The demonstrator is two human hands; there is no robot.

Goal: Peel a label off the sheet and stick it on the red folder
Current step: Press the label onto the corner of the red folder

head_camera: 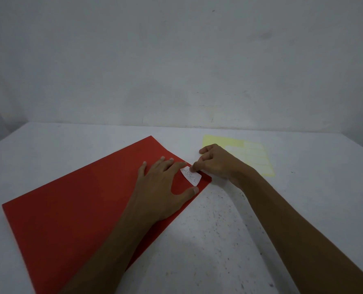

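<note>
The red folder [74, 209] lies flat and slanted across the white table. A small white label [191, 176] with handwriting rests on the folder's right corner. My left hand [165, 187] lies flat on the folder with fingers spread, its thumb just below the label. My right hand [216, 162] pinches the label's upper end between thumb and fingertip. The yellow label sheet [257, 158] lies on the table behind my right hand, partly hidden by it.
The white speckled table [218, 240] runs to a grey wall [176, 60] at the back. The table's left edge slants away at the far left, and its right edge shows at the far right.
</note>
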